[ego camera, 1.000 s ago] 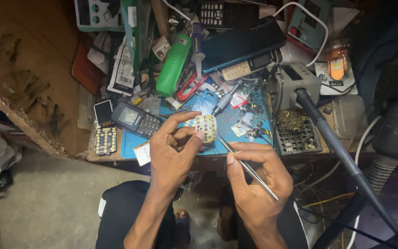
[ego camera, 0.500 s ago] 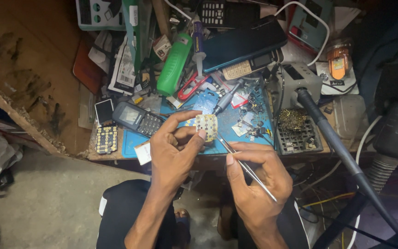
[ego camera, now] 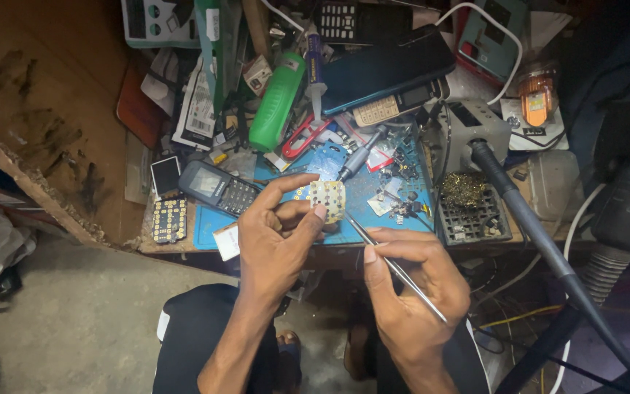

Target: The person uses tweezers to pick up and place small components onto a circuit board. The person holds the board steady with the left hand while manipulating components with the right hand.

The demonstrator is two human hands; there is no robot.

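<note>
My left hand (ego camera: 275,244) pinches a small pale keypad board (ego camera: 327,200) dotted with gold contacts, holding it just above the blue work mat (ego camera: 377,197). Fine metal tweezers (ego camera: 391,264) sit in my right hand (ego camera: 411,292), their tip reaching up to the lower edge of the board. A dark keypad phone (ego camera: 216,187) lies on the mat left of my left hand. Another keypad board (ego camera: 168,219) lies at the bench's left corner.
The bench is crowded: a green bottle (ego camera: 276,101), a dark tablet (ego camera: 384,67), a screwdriver (ego camera: 359,156), a grey unit (ego camera: 472,124) and a tray with brass wool (ego camera: 469,201). A black arm (ego camera: 541,241) slants down at right. Wooden board (ego camera: 45,95) at left, my knees below.
My hands and the board have stayed almost still; the tweezers' tip remains at the board's lower edge.
</note>
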